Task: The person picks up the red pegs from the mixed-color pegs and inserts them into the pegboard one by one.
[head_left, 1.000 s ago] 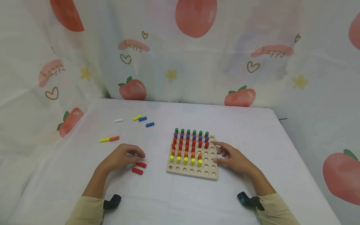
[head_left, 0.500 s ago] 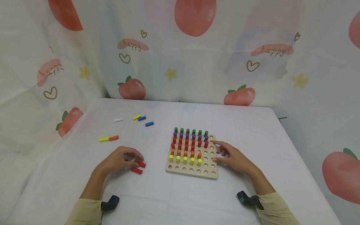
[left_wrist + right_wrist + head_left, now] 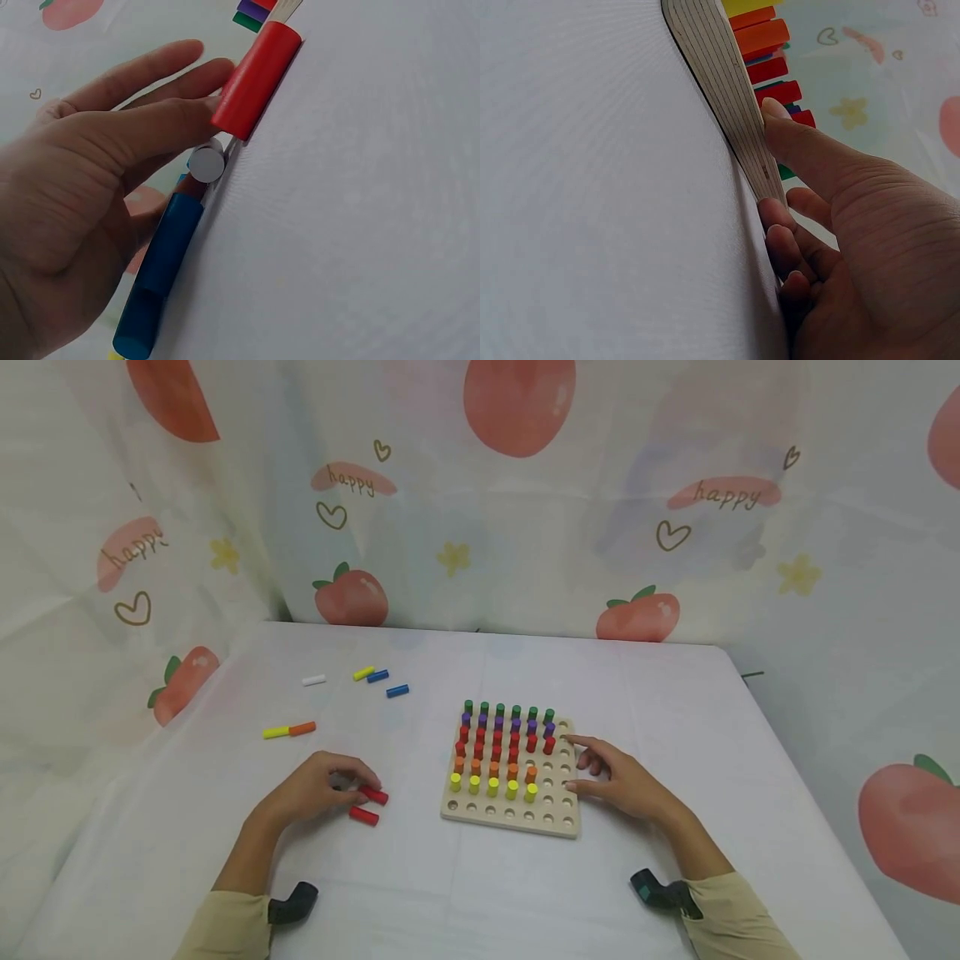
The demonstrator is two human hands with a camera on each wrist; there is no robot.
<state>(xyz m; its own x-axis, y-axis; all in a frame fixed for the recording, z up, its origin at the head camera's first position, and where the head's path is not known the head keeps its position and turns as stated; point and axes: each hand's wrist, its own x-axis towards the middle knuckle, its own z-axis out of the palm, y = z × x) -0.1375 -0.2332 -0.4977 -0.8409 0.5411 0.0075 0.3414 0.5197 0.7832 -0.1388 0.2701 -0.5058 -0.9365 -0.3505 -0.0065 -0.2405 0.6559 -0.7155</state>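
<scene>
A wooden pegboard [image 3: 510, 827] carries rows of green, purple, red, orange and yellow pegs. To its left, my left hand [image 3: 318, 785] pinches a red peg [image 3: 374, 795] between thumb and forefinger, low over the cloth. Another red peg [image 3: 363, 816] lies just below it. In the left wrist view a red peg [image 3: 259, 79] overlaps the forefinger tip, with blue pegs [image 3: 172, 232] and a white peg [image 3: 207, 163] beyond. My right hand [image 3: 626, 781] touches the board's right edge with thumb and forefinger spread apart; its other fingers [image 3: 784, 247] bend beside the edge.
Loose pegs lie at the back left: a white peg [image 3: 313, 680], a yellow peg [image 3: 363, 673] and two blue pegs [image 3: 397, 691]. Nearer, a yellow peg [image 3: 276, 732] sits end to end with an orange peg [image 3: 303, 727]. A printed curtain [image 3: 480, 510] stands behind the white-covered table [image 3: 675, 693].
My left hand has come down slightly, and its thumb and forefinger have closed on the upper red peg. The right hand stays at the board's edge.
</scene>
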